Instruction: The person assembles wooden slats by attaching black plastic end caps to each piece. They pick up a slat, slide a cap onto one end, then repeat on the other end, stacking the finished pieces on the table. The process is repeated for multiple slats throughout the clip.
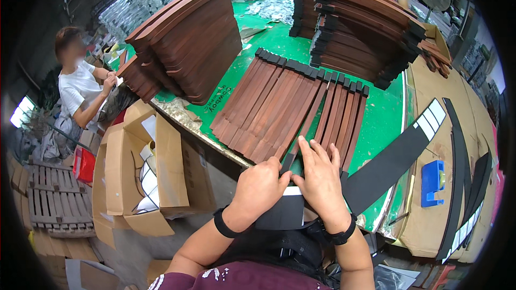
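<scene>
Between my hands lies the near end of a dark reddish-brown wooden slat (313,117), with a black piece wrapped around its tip. My left hand (259,187) is closed, thumb and fingers pinching that black-covered end. Beside it my right hand (322,183) has its fingers stretched out along the slat, its thumb close to the left thumb. The slat lies slanted among a row of similar slats (258,110), whose far ends carry black caps. Under my wrists sits a black sheet with a white band (279,212), partly hidden by my hands.
Tall stacks of curved brown wooden pieces (188,37) and black-ended pieces (365,32) stand on the green table (263,37). At right lie a black strip with white patches (398,156), a blue tape dispenser (431,182) and more black strips. Open cartons (115,166) stand left; two people work nearby.
</scene>
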### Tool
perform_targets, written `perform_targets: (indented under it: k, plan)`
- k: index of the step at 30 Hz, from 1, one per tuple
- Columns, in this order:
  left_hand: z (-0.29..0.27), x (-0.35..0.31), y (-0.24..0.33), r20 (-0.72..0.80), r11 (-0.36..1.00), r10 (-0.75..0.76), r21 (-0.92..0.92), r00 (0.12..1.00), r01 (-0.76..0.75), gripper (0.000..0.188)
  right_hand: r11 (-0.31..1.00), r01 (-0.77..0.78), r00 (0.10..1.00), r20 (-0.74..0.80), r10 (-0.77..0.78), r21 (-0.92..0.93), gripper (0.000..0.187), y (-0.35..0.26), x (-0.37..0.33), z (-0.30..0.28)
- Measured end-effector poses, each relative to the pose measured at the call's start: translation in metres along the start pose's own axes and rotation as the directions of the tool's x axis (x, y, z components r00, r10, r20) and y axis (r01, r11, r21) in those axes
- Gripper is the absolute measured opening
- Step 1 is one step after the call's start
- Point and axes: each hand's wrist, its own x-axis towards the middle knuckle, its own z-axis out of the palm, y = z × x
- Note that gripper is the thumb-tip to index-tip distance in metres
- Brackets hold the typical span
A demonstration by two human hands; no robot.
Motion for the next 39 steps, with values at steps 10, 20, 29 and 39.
perform_targets:
  k: [10,20,29,39]
  plan:
    - [0.002,0.004,0.001,0.022,0.997,0.020,0.077,1.000,-0.021,0.028,1.000,0.014,1.000,-0.028,-0.014,0.007,0.098,0.004,-0.001,0.003]
    - [-0.001,0.011,0.002,0.067,0.994,0.067,0.079,0.996,-0.072,0.026,1.000,0.007,1.000,0.003,-0.007,-0.015,0.096,0.002,-0.002,0.003]
    - [-0.002,0.020,0.001,0.137,0.990,0.093,0.094,0.986,-0.106,0.027,0.999,0.040,0.999,0.010,-0.039,-0.026,0.095,0.002,-0.002,0.002]
    - [0.005,0.010,0.003,0.058,0.986,0.072,0.149,0.996,-0.080,0.030,0.983,0.117,0.993,-0.016,-0.121,-0.142,0.072,0.001,-0.003,0.005]
